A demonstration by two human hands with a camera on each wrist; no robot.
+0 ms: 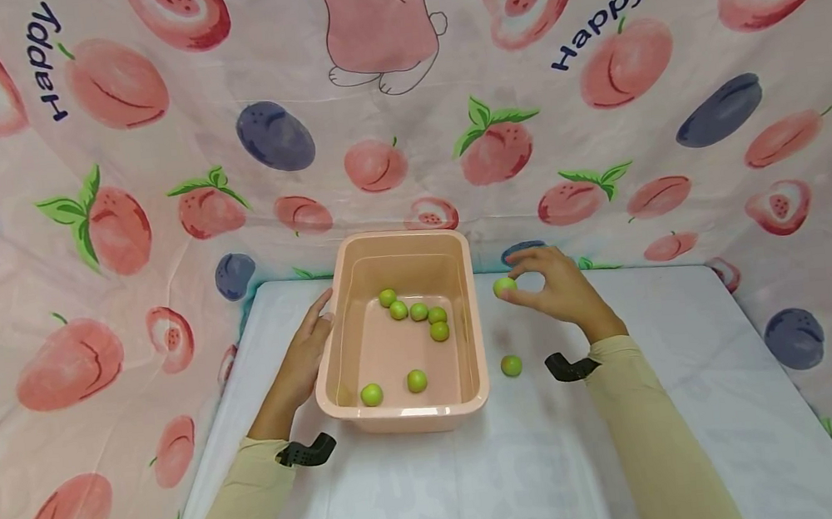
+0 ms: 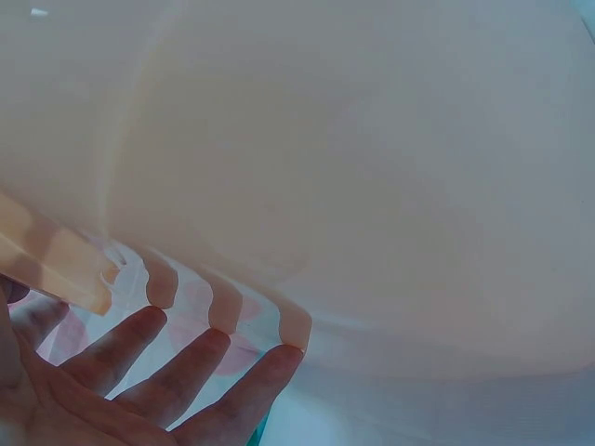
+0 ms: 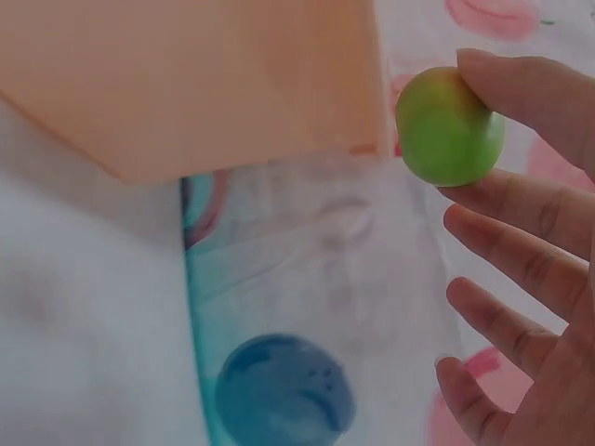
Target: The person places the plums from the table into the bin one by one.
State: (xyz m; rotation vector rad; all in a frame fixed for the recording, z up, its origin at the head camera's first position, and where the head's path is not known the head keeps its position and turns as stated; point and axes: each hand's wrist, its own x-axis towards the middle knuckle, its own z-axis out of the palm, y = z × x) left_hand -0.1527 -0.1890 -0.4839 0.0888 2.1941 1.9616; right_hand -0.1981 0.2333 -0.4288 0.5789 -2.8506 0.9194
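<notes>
A peach-coloured plastic tub [image 1: 405, 421] stands on the white table, with several small round green fruits [image 1: 418, 312] loose on its floor. My left hand [image 1: 307, 362] is at the tub's left side. Seen from the left wrist, its fingers [image 2: 186, 376] are spread and nearly straight, tips touching the smooth wall. To the right of the tub, my right hand [image 1: 558, 289] pinches a small green fruit [image 3: 448, 127] between thumb and fingertips, held up near the rim. The other fingers stay apart from the fruit. Another green fruit [image 1: 511, 365] lies on the table nearer to me.
The white-covered table [image 1: 558, 480] reaches out on both sides of the tub. A cloth backdrop [image 1: 407, 168] printed with peaches, strawberries and blue fruits rises behind it and at its sides. Each wrist carries a black mount [image 1: 571, 367].
</notes>
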